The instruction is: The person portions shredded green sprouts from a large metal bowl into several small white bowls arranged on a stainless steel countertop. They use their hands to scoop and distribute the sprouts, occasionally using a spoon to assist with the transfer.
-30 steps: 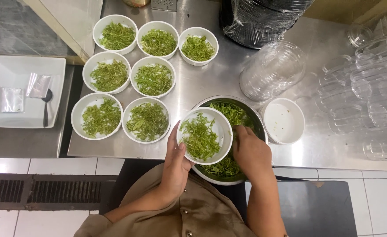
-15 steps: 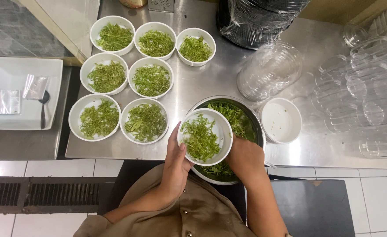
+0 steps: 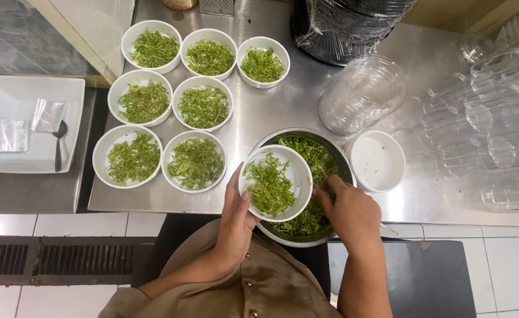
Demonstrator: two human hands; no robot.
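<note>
My left hand (image 3: 235, 222) grips a small white bowl (image 3: 296, 171) of shredded green herbs by its left rim, tilted over a large metal mixing bowl (image 3: 337, 154) that holds more of the greens. My right hand (image 3: 349, 211) reaches into the metal bowl, fingers pinched into the greens (image 3: 311, 154) just right of the white bowl. Whether it has taken any up is hidden by the fingers.
Several filled white bowls (image 3: 203, 105) stand in rows on the steel counter (image 3: 271, 109). An empty white bowl (image 3: 378, 160) sits right of the metal bowl. Clear plastic containers (image 3: 362, 93) and lids lie at right. A white square tray (image 3: 21, 123) with a spoon is at left.
My right hand has moved from the top of the metal bowl down to its lower right part, into the greens. The white bowl stays in my left hand.
</note>
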